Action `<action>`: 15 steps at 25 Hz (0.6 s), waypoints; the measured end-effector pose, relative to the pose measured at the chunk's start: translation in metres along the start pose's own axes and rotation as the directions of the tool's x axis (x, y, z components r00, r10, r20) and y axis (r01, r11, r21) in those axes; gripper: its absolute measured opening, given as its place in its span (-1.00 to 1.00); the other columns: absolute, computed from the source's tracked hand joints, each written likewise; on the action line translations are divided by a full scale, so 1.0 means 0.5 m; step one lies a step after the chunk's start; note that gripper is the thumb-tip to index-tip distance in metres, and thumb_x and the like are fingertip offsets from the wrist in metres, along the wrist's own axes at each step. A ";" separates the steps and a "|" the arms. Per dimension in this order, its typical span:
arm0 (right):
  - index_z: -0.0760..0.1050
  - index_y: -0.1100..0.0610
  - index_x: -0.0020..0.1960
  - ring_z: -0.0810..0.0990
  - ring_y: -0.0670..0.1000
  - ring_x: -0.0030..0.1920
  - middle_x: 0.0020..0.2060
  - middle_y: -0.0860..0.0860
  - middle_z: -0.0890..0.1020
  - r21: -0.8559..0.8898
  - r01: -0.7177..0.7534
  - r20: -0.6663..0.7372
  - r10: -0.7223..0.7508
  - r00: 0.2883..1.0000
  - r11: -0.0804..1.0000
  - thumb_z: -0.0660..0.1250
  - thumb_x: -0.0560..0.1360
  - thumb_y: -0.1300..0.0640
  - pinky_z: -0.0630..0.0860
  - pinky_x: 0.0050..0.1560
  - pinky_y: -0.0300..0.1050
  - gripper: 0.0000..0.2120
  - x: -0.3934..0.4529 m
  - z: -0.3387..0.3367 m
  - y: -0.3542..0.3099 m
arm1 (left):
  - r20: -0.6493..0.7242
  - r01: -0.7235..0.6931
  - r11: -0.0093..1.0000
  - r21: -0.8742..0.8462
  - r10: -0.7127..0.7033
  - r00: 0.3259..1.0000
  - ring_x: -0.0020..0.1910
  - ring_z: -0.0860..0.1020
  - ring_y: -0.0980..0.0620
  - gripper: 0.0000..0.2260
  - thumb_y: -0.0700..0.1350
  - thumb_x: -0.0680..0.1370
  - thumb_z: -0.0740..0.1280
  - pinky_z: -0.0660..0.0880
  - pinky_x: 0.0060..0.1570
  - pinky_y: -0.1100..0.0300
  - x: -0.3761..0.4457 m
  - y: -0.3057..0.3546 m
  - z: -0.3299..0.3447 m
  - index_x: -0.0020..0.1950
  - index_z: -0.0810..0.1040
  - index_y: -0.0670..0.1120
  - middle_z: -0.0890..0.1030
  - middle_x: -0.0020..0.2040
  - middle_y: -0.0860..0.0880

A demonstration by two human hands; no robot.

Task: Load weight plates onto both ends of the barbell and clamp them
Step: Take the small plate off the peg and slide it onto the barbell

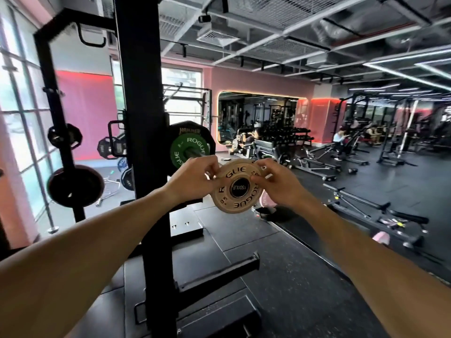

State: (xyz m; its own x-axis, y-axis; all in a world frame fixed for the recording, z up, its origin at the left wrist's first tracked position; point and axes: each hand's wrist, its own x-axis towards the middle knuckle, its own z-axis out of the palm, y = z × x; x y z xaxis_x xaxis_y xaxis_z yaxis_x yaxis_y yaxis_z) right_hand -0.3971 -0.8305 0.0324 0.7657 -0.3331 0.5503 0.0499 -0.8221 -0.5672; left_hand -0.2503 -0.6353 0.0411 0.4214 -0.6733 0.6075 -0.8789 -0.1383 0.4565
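Small tan plate, frame centre: left hand and right hand pinch opposite rims, squaring its bore to the barbell sleeve; green plate already loaded.

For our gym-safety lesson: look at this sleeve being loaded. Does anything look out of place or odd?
Nothing looks damaged or askew. The green plate sits flush against the black plate on the sleeve. Both hands, left and right, hold the tan plate at the sleeve's end. No clamp shows.
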 end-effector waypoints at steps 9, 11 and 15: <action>0.50 0.08 0.29 0.58 0.06 -0.07 -0.10 0.00 0.60 0.043 -0.040 0.074 0.037 0.997 0.998 0.40 0.59 0.09 0.46 -0.01 -0.08 -0.71 0.126 0.072 0.028 | -0.124 0.072 0.974 0.214 -0.046 0.991 -0.30 0.61 0.08 -0.71 0.19 0.44 0.48 0.56 -0.24 0.04 0.046 -0.087 -0.010 -0.22 0.43 0.09 0.63 -0.28 0.12; 0.51 0.04 0.27 0.55 -0.02 -0.12 -0.16 -0.08 0.57 0.014 -0.045 0.092 0.043 0.995 0.999 0.40 0.58 0.06 0.38 -0.07 -0.14 -0.73 0.159 0.087 0.031 | -0.153 0.067 0.959 0.277 -0.025 0.988 -0.29 0.58 0.10 -0.69 0.22 0.45 0.46 0.51 -0.26 0.09 0.065 -0.117 -0.012 -0.22 0.42 0.08 0.59 -0.29 0.15; 0.53 0.03 0.25 0.61 0.06 -0.09 -0.11 0.04 0.63 -0.011 -0.083 0.108 0.083 0.991 0.997 0.41 0.57 0.04 0.45 -0.10 -0.14 -0.73 0.232 0.128 0.029 | -0.198 0.076 0.952 0.298 -0.016 0.980 -0.28 0.51 0.09 -0.69 0.15 0.44 0.48 0.44 -0.28 0.11 0.113 -0.187 -0.016 -0.21 0.44 0.00 0.52 -0.32 0.15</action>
State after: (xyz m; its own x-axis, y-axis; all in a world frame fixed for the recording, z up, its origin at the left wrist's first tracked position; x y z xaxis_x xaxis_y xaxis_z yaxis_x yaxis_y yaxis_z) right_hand -0.2666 -0.8514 0.0488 0.8318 -0.3489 0.4318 -0.0208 -0.7969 -0.6037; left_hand -0.1425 -0.6547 0.0382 0.4717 -0.5135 0.7168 -0.8708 -0.3989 0.2873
